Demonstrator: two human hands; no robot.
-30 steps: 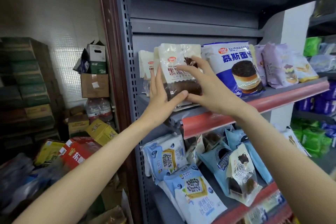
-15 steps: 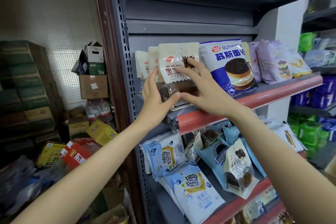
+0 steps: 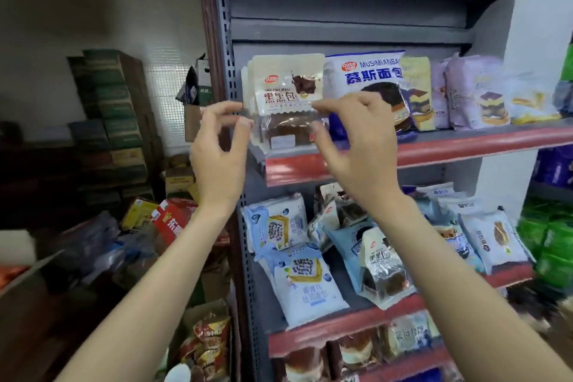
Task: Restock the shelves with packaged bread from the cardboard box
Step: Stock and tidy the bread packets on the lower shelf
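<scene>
A cream packet of dark bread (image 3: pixel 285 93) stands upright at the left end of the upper shelf (image 3: pixel 434 149), with similar packets behind it. My left hand (image 3: pixel 217 158) pinches the packet's left edge between thumb and forefinger. My right hand (image 3: pixel 359 149) pinches its right edge the same way. The packet's clear lower half shows the brown loaf between my fingertips.
A blue-white mousse bread bag (image 3: pixel 366 77) and purple cake packets (image 3: pixel 471 93) fill the shelf to the right. Blue toast packets (image 3: pixel 304 282) crowd the shelf below. Stacked cartons (image 3: pixel 117 121), a red carton (image 3: pixel 170 220) and an open snack box (image 3: pixel 210 338) stand on the left.
Both hands have slid from pressing flat against the packet's front and lower part out to its side edges, fingers now curled into pinches. The packet stands straighter against those behind it.
</scene>
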